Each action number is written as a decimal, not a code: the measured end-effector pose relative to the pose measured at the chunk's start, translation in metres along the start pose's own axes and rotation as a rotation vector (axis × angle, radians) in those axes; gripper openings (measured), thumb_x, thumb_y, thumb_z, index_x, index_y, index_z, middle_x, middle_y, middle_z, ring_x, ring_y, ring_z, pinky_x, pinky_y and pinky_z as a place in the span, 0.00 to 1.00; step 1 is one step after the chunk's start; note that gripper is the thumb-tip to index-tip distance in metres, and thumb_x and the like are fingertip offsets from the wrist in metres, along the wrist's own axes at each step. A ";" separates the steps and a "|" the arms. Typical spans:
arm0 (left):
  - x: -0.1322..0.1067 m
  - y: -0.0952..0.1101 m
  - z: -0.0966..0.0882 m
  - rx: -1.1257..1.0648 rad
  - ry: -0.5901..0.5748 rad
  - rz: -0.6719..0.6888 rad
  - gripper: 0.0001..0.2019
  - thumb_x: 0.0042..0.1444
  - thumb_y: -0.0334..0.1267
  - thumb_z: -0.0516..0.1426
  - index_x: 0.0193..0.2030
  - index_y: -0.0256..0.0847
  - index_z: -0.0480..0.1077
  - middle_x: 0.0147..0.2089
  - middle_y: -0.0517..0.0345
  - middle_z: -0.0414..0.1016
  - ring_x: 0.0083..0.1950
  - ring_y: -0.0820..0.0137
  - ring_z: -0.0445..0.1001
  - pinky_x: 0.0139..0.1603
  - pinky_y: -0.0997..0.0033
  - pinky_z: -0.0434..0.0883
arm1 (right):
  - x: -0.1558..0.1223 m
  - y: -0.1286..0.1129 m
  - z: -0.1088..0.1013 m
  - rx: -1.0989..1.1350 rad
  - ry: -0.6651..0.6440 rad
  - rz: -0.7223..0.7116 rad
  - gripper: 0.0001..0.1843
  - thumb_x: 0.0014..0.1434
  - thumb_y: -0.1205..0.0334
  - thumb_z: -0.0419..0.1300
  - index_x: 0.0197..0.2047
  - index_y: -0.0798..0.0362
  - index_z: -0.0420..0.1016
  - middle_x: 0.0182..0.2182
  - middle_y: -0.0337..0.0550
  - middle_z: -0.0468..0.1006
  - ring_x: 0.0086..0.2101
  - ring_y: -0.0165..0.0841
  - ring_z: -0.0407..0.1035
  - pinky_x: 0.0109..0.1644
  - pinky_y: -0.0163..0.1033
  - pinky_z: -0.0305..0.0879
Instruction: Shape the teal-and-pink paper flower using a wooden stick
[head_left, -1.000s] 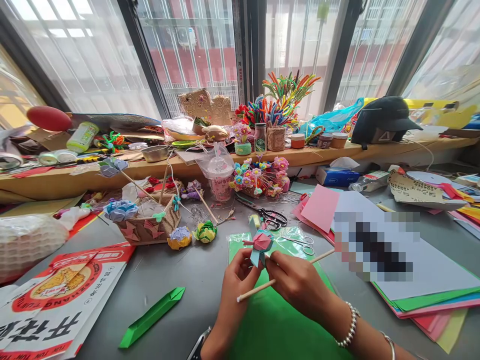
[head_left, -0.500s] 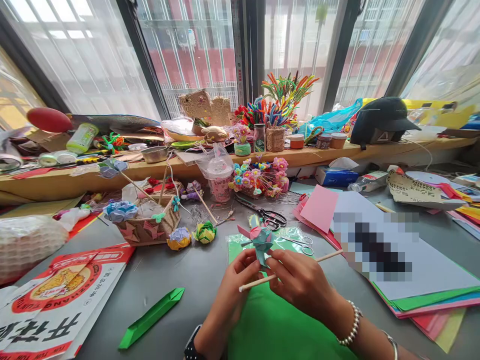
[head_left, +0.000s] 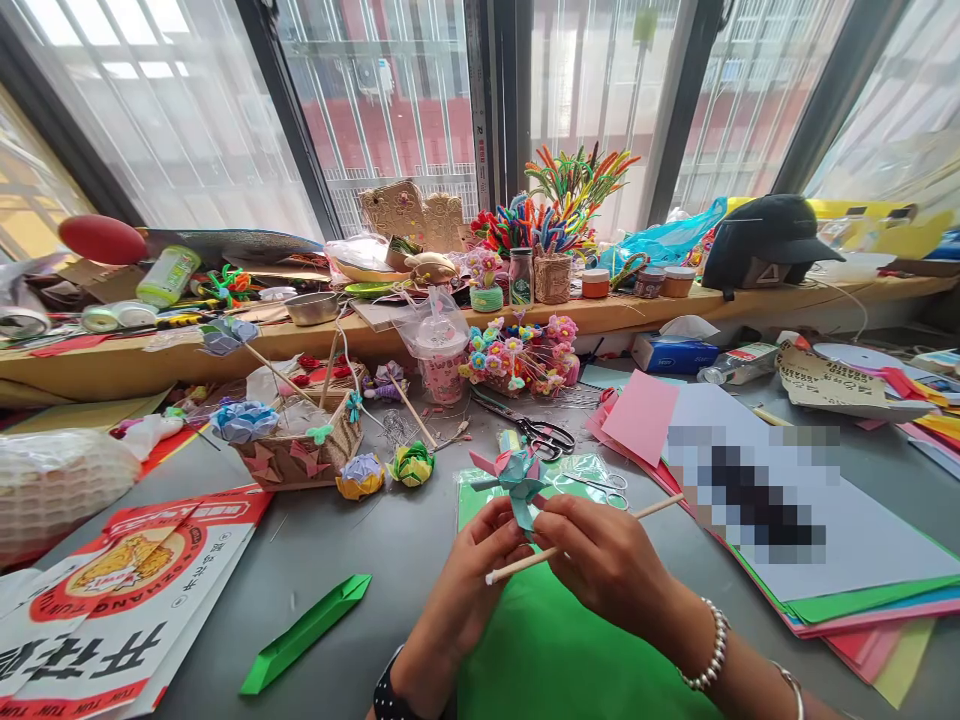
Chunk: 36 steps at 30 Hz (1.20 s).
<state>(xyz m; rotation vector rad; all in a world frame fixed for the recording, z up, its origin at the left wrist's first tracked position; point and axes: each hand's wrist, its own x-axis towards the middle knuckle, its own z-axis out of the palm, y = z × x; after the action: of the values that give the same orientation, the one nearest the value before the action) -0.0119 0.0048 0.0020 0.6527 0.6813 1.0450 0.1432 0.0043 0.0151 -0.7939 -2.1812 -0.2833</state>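
My left hand (head_left: 469,575) and my right hand (head_left: 604,560) meet over a green paper sheet (head_left: 555,650) near the table's front. Both pinch the base of a folded paper flower (head_left: 517,475), teal with pink petals, which stands just above the fingertips. My right hand also grips a thin wooden stick (head_left: 581,540) that runs from lower left to upper right across its fingers. A folded green paper strip (head_left: 304,633) lies on the grey table to the left of my left hand.
Black scissors (head_left: 544,435) and small scissors (head_left: 607,487) lie beyond the flower. A basket (head_left: 296,450) with paper flowers sits at left, stacked coloured paper (head_left: 825,560) at right, a red printed bag (head_left: 112,600) at lower left. The windowsill holds craft clutter and a black cap (head_left: 765,240).
The paper flower has been turned in my fingers, from showing its pink top to showing its teal side. Both hands have shifted slightly right, and the stick rose a little.
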 end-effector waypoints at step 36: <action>-0.006 -0.011 0.011 0.204 0.137 0.325 0.09 0.45 0.41 0.62 0.34 0.43 0.71 0.31 0.62 0.72 0.31 0.72 0.71 0.36 0.73 0.68 | -0.006 -0.001 0.007 0.109 0.156 0.010 0.11 0.61 0.73 0.47 0.44 0.59 0.68 0.31 0.50 0.77 0.38 0.36 0.73 0.34 0.36 0.71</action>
<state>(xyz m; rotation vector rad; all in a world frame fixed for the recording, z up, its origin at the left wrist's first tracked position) 0.0006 -0.0065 0.0018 0.8956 0.8263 1.3402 0.1413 0.0040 0.0063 -0.6985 -2.0277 -0.2124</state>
